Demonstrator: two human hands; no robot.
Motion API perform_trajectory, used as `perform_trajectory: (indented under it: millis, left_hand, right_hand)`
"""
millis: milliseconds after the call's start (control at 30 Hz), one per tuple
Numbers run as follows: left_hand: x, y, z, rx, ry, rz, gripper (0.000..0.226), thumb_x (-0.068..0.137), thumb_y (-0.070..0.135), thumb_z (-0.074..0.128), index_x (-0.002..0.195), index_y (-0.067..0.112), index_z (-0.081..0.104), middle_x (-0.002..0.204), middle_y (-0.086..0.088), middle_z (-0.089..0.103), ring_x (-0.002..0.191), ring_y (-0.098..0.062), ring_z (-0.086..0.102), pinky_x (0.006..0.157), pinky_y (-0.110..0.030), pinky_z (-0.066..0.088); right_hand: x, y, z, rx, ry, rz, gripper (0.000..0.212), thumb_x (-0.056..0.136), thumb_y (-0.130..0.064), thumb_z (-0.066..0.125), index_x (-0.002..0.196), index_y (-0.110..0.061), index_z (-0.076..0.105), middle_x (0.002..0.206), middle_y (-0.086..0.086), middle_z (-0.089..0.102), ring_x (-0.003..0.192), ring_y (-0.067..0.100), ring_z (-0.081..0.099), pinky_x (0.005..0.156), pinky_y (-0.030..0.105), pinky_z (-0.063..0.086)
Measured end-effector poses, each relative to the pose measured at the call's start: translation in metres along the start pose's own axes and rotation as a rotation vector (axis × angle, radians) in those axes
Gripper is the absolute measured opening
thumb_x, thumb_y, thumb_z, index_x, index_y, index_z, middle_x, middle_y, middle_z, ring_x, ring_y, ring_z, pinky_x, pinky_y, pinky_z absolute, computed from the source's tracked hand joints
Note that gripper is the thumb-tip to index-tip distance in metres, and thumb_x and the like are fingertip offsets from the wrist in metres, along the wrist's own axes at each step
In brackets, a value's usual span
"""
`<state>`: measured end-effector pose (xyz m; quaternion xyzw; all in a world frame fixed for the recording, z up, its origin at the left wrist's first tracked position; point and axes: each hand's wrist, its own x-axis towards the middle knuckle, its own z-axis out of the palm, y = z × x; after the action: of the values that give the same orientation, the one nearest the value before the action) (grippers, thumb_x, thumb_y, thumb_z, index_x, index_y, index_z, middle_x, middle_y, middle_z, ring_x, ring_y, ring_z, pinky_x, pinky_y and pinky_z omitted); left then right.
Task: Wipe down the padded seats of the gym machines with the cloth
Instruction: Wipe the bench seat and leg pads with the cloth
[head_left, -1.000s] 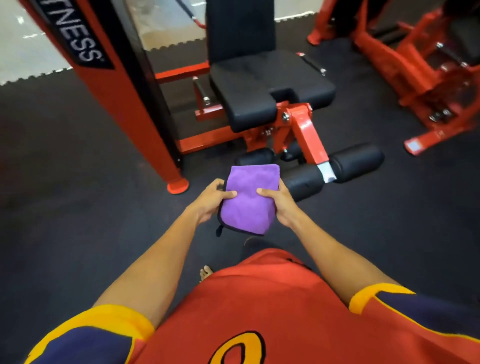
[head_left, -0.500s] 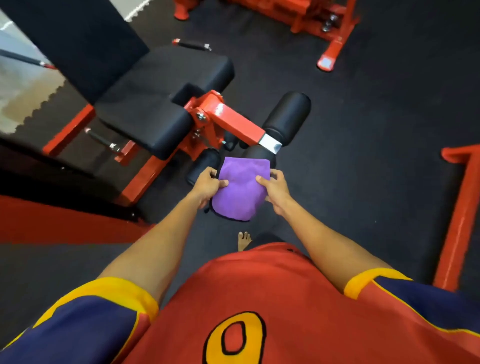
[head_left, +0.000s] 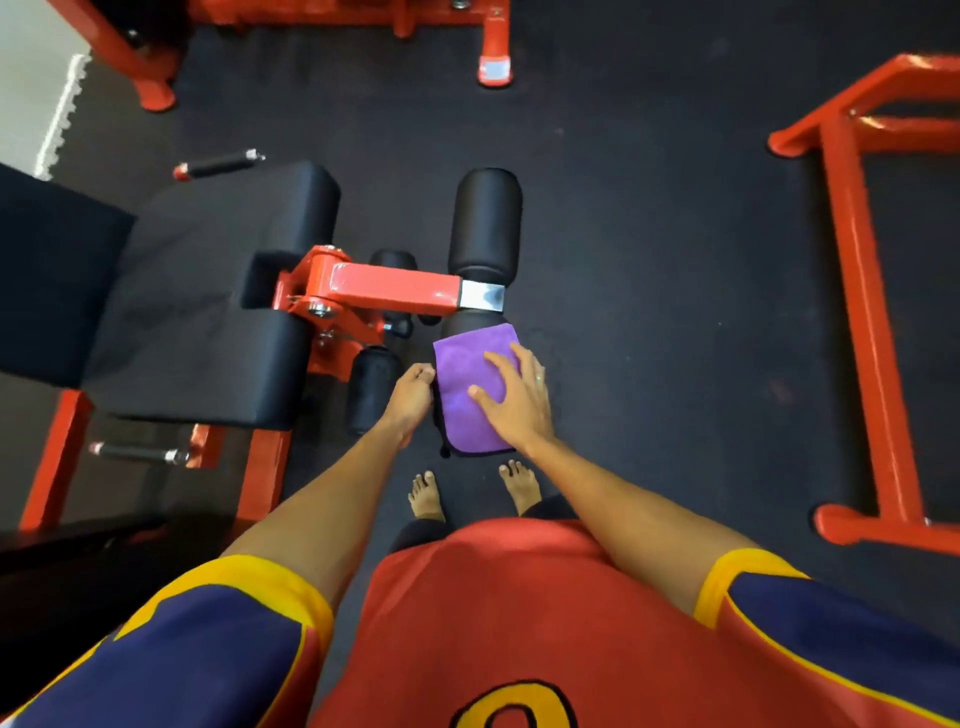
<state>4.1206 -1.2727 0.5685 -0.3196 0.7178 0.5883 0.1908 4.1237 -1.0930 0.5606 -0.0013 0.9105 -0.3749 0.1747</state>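
Purple cloth: lies draped over the near half of the black roller pad at the end of the red lever arm. Covers that half almost fully; leaves a short black strip showing next to the arm's metal end.

Right hand: rests palm down on top of the cloth, fingers spread, pressing it against the pad.

Left hand: sits at the cloth's left edge, fingertips bunched together, pinching that edge.

Seat pad: stands left of the lever arm, black, notched at the front around the red pivot. Touched by neither hand; well apart from the cloth, with the lever arm and pivot between.

Backrest: adjoins the seat pad further left.

Small lower roller: stands just beside the left hand, between it and the seat pad.

Far grip handle and near grip handle: project on either side of the seat pad.

Red frame: occupies the black rubber floor to the right, well apart from the hands.

Red machine foot: stands on the floor beyond the roller pad.

Bare feet: stand just short of the cloth, toes toward the pad.
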Motion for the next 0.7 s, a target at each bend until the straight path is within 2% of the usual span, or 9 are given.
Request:
perform_trajectory:
  millis: [100, 167, 267, 367, 467, 500, 567, 667, 700]
  left_hand:
    - [0.017, -0.002, -0.003, -0.074, -0.011, 0.126, 0.036, 0.09, -0.013, 0.034, 0.078, 0.015, 0.054, 0.088, -0.004, 0.061, 0.086, -0.016, 0.053, 0.083, -0.031, 0.042]
    - [0.03, -0.003, 0.0, -0.054, -0.016, 0.167, 0.039, 0.085, -0.016, 0.032, 0.075, 0.017, 0.05, 0.087, -0.004, 0.058, 0.089, -0.018, 0.052, 0.088, -0.032, 0.042]
    - [0.038, 0.005, 0.007, -0.036, -0.05, 0.21, 0.032, 0.092, -0.013, 0.037, 0.098, 0.012, 0.056, 0.104, -0.002, 0.06, 0.1, -0.014, 0.055, 0.09, -0.014, 0.043]
    - [0.058, 0.003, 0.012, -0.1, -0.073, 0.246, 0.038, 0.093, -0.016, 0.037, 0.124, -0.002, 0.056, 0.121, -0.009, 0.059, 0.112, -0.017, 0.055, 0.096, -0.013, 0.043]
    - [0.068, -0.003, 0.015, -0.129, -0.081, 0.248, 0.041, 0.098, -0.007, 0.041, 0.129, 0.011, 0.061, 0.134, -0.004, 0.062, 0.128, -0.018, 0.056, 0.109, -0.021, 0.042]
    - [0.068, -0.004, 0.016, -0.149, -0.089, 0.233, 0.04, 0.101, -0.002, 0.042, 0.132, 0.015, 0.06, 0.139, -0.003, 0.061, 0.132, -0.016, 0.054, 0.11, -0.019, 0.041]
    - [0.066, -0.01, 0.018, -0.193, -0.099, 0.216, 0.039, 0.107, 0.008, 0.039, 0.141, 0.015, 0.055, 0.145, 0.0, 0.056, 0.133, -0.008, 0.051, 0.105, -0.012, 0.04]
    - [0.063, -0.017, 0.023, -0.248, -0.092, 0.284, 0.042, 0.11, 0.018, 0.035, 0.151, 0.015, 0.046, 0.149, 0.006, 0.051, 0.132, 0.003, 0.049, 0.109, -0.015, 0.04]
    - [0.061, -0.02, 0.025, -0.251, -0.092, 0.308, 0.042, 0.111, 0.02, 0.034, 0.152, 0.015, 0.044, 0.15, 0.008, 0.05, 0.133, 0.006, 0.047, 0.107, -0.013, 0.039]
  right_hand:
    - [-0.003, -0.009, 0.022, -0.182, 0.01, -0.041, 0.068, 0.093, -0.055, 0.064, 0.154, -0.035, 0.04, 0.17, 0.004, 0.012, 0.156, 0.032, 0.005, 0.125, 0.054, 0.011]
    - [-0.005, -0.013, 0.038, -0.276, 0.011, 0.0, 0.075, 0.09, -0.065, 0.059, 0.156, -0.042, 0.032, 0.171, 0.0, 0.005, 0.156, 0.036, -0.004, 0.123, 0.064, 0.006]
    - [-0.005, -0.016, 0.052, -0.337, 0.009, 0.104, 0.084, 0.086, -0.078, 0.052, 0.158, -0.052, 0.016, 0.17, -0.009, -0.012, 0.153, 0.046, -0.017, 0.117, 0.07, -0.004]
    - [-0.004, -0.019, 0.061, -0.286, 0.043, 0.178, 0.088, 0.086, -0.075, 0.055, 0.157, -0.055, 0.009, 0.169, -0.012, -0.015, 0.152, 0.05, -0.007, 0.119, 0.068, 0.01]
    - [0.0, -0.017, 0.068, -0.295, 0.133, 0.145, 0.069, 0.097, -0.063, 0.046, 0.158, -0.05, 0.018, 0.171, -0.005, -0.004, 0.151, 0.048, 0.014, 0.118, 0.062, 0.029]
    - [0.007, -0.016, 0.069, -0.296, 0.173, 0.129, 0.061, 0.1, -0.059, 0.039, 0.158, -0.047, 0.023, 0.172, -0.003, 0.0, 0.149, 0.047, 0.02, 0.117, 0.06, 0.031]
    - [0.028, -0.02, 0.067, -0.273, 0.22, 0.126, 0.052, 0.105, -0.052, 0.032, 0.157, -0.046, 0.029, 0.172, -0.002, 0.005, 0.149, 0.044, 0.024, 0.118, 0.056, 0.031]
    - [0.064, -0.028, 0.057, -0.187, 0.195, 0.164, 0.049, 0.109, -0.048, 0.033, 0.157, -0.048, 0.028, 0.171, -0.008, 0.002, 0.151, 0.043, 0.017, 0.121, 0.053, 0.026]
    - [0.067, -0.03, 0.054, -0.167, 0.195, 0.167, 0.048, 0.109, -0.048, 0.033, 0.157, -0.049, 0.028, 0.171, -0.009, 0.002, 0.152, 0.042, 0.016, 0.121, 0.054, 0.027]
